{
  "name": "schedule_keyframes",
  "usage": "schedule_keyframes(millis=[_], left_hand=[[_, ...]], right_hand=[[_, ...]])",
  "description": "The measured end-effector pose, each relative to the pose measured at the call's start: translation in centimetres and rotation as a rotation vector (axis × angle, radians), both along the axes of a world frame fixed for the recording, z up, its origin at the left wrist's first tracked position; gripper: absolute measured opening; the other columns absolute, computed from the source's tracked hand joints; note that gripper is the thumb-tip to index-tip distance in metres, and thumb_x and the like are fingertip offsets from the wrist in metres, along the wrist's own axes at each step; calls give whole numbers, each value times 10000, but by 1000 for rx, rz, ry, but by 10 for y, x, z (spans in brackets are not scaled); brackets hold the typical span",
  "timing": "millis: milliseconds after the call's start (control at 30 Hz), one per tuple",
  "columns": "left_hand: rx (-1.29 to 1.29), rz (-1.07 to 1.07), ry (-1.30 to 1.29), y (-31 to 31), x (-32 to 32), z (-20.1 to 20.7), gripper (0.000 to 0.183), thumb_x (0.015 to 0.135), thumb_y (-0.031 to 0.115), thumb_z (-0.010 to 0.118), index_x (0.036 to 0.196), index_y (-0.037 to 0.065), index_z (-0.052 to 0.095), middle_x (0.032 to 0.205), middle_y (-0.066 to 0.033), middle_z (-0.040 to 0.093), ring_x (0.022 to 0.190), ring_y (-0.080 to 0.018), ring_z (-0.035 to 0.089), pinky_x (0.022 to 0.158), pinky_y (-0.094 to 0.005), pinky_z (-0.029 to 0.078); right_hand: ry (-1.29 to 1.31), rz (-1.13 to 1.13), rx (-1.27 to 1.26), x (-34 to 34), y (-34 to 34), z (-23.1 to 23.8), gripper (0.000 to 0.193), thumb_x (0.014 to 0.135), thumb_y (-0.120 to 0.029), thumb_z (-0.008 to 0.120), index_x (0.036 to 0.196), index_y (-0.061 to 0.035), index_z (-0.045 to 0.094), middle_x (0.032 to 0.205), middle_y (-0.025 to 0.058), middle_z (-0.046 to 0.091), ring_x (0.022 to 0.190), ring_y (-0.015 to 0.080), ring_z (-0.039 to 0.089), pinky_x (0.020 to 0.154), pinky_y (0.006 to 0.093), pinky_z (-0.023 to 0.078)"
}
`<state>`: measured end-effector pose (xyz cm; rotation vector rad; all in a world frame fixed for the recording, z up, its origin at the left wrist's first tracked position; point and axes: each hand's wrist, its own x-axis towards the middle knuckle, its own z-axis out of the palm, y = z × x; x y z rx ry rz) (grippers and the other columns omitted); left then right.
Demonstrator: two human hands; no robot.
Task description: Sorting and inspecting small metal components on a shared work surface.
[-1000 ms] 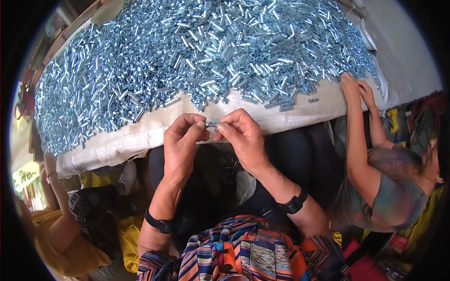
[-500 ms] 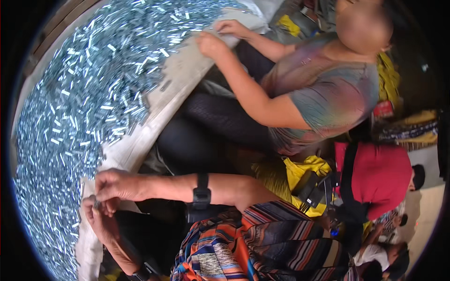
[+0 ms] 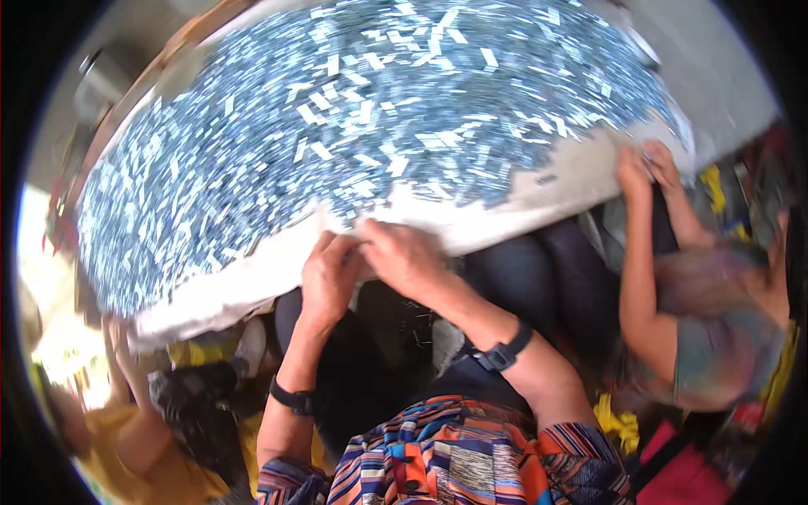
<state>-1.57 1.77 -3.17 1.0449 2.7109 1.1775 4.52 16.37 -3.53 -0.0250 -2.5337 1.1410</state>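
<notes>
A broad heap of small, shiny silver-blue flat strips (image 3: 362,109) covers the table. My left hand (image 3: 328,276) is at the heap's near edge, its fingers curled together in a pinch. Close against it, my right hand (image 3: 406,257) also has thumb and fingers pressed together, fingertips near the closest strips. Motion blurs the fingertips, and whatever sits between them is too small to make out. Both hands are over the pale cloth-like border (image 3: 480,223) of the work surface. Each of my wrists wears a black band.
On the right a co-worker's hands (image 3: 644,168) meet at the same border. Another person in a yellow top (image 3: 139,459) sits at the left with raised forearms. A wooden rail (image 3: 194,34) runs along the far left edge. One loose strip (image 3: 546,179) lies on the border.
My view has swung left and levelled, so the table now spans the top and the co-worker sits farther right. My hands stay close together at the heap's edge, fingers still pinched.
</notes>
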Motion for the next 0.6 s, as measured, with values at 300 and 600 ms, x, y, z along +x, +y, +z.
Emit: schedule_keyframes(millis=[300,600], left_hand=[[-25,189,9,-40,-23,5,114,809,86,644,911,36,630,847,-127,630,756,-320,638,662,-392,492],[-41,188,19,-11,-38,1,182,797,150,655,959,75,619,854,-108,623,770,-319,635,668,-419,490]], right_hand=[[-203,208,-193,15,-1,22,202,844,-190,673,863,-31,550,708,163,627,688,368,633,585,420,477],[35,-70,51,-47,28,14,160,819,-118,666,859,-27,541,790,159,612,728,359,623,629,445,470]])
